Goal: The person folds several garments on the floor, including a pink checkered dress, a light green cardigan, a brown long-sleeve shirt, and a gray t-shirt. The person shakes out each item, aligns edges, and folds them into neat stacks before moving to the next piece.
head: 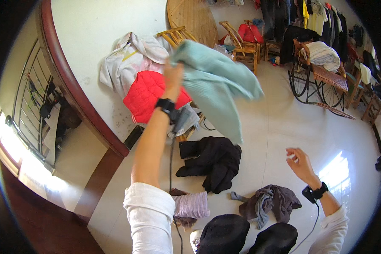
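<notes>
My left hand point(174, 79) is raised and grips a light teal garment point(216, 85), which swings out to the right and is blurred by motion. Behind that hand, a red quilted garment point(146, 92) and a pale grey printed top point(127, 63) lie piled on a chair against the wall. My right hand point(300, 161) hangs over the floor with fingers loosely curled and apart, holding nothing. Below the teal garment, a black garment point(214, 163) is spread on the tiles. Nearer my knees lie a folded lilac cloth point(192, 204) and a crumpled dark grey-brown garment point(277, 201).
A wheeled wicker seat point(330, 76) bearing a rolled white quilt point(324, 55) stands at the right. Bamboo chairs point(246, 49) and a round wooden tabletop point(193, 19) are at the back. A dark red door frame point(79, 98) runs down the left. A cable point(171, 165) trails along my left arm.
</notes>
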Demonstrator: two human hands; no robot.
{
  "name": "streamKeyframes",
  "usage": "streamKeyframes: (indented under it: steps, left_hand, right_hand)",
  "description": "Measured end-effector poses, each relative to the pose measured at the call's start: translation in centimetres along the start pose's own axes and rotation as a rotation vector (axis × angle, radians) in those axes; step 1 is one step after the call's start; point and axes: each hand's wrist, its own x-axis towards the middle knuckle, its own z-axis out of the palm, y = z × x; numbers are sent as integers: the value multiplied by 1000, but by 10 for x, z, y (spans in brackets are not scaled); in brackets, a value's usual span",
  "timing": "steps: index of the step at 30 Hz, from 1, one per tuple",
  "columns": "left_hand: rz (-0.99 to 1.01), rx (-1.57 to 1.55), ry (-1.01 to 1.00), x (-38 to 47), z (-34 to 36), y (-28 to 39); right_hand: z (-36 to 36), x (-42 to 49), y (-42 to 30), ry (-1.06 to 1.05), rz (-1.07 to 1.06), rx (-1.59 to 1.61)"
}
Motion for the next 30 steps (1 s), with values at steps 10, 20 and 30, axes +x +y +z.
streamKeyframes:
  steps: [10,20,30]
  left_hand:
    - [-468,349,372,-66,-129,-158]
    - [-858,76,-362,-163,-80,-184]
    - [-915,-80,-1204,-377,60,-73]
  right_hand:
    - [39,-52,47,-289,299,78]
    - [41,-115,114,-376,205,-161]
    - [53,-227,206,-378,697,-327]
